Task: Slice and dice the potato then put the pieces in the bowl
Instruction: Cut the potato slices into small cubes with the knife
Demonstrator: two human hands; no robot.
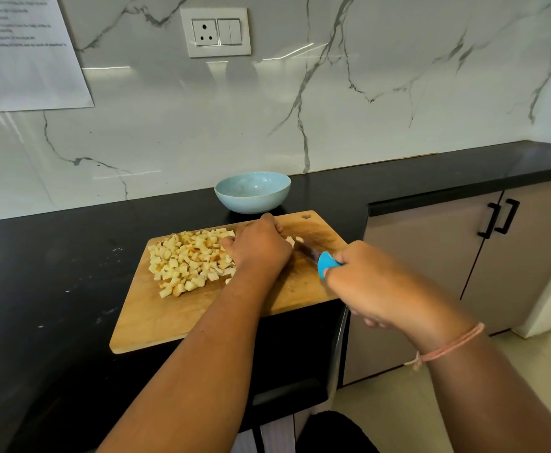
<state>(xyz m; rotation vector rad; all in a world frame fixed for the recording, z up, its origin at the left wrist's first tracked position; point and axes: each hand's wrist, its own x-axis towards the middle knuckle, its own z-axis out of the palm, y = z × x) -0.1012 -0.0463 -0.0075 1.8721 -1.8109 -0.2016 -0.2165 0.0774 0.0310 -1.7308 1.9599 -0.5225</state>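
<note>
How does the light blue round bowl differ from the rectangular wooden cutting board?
The light blue round bowl looks empty; the rectangular wooden cutting board carries diced potato pieces. The bowl sits behind, near the marble wall; the board lies nearer. The left hand and the right hand, gripping a blue-handled knife, work over the board, not the bowl. Both rest on the black counter.

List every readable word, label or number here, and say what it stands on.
Sheet of paper on the wall: several printed lines, all too blurred to read.
Socket and switch plate: no readable marking.
Bowl, cutting board, knife: no text visible.
</note>
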